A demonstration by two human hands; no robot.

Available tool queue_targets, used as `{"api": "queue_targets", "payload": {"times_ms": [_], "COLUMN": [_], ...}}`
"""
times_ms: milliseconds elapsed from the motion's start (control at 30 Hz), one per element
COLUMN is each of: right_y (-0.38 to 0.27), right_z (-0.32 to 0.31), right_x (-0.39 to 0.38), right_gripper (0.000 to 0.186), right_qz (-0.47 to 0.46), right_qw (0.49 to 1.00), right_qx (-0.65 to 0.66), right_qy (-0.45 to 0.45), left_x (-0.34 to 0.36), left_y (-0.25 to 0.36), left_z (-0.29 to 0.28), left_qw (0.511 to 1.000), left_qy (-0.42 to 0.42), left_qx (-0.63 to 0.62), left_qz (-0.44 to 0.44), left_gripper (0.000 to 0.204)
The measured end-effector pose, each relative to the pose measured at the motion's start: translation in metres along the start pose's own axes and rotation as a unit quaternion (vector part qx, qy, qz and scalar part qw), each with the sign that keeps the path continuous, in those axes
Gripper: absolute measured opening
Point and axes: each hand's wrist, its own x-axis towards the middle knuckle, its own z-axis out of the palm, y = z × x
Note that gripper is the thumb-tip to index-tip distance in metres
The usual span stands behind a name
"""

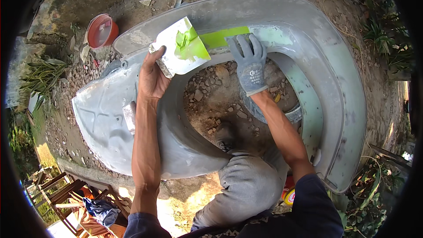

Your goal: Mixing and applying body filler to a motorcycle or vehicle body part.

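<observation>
My bare left hand (155, 76) grips a white mixing board (174, 59) by its near left edge. A lump of bright green putty (185, 42) is smeared on the board. My right hand (251, 64), in a grey work glove, presses its fingers down on a large grey curved vehicle body panel (304, 22). Under the fingertips is what looks like a thin putty spreader, mostly hidden by them. A smooth strip of green putty (218, 38) runs along the panel from the board to those fingers.
An orange-red bucket (102, 31) stands at the far left. Rubble (222, 77) and a dark hose-like ring (253, 105) show through the panel's opening. A small pale block (129, 117) lies on the panel beside my left forearm. Wooden furniture (66, 194) stands near left, plants (383, 39) at right.
</observation>
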Motion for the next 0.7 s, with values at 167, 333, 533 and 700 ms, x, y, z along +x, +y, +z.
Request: {"api": "queue_targets", "payload": {"times_ms": [167,333,533,700], "right_y": [0.004,0.006,0.006,0.005], "right_z": [-0.009,-0.037,-0.02,0.0], "right_x": [-0.032,-0.026,0.017,0.025], "right_gripper": [0.054,0.054,0.049,0.061], "right_qz": [-0.003,0.008,0.002,0.005], "right_qw": [1.0,0.999,1.0,0.999], "right_qx": [0.01,0.038,0.026,0.039], "right_qy": [0.008,0.002,0.001,0.008], "left_x": [0.002,0.0,0.002,0.002], "left_y": [-0.004,-0.001,-0.003,-0.001], "left_z": [0.001,0.001,0.001,-0.001], "left_qw": [1.0,1.0,1.0,1.0], "left_qy": [0.012,0.013,0.012,0.01], "left_qx": [-0.018,-0.006,0.0,-0.008], "left_qz": [0.009,0.008,0.014,0.01], "left_gripper": [0.042,0.042,0.042,0.044]}}
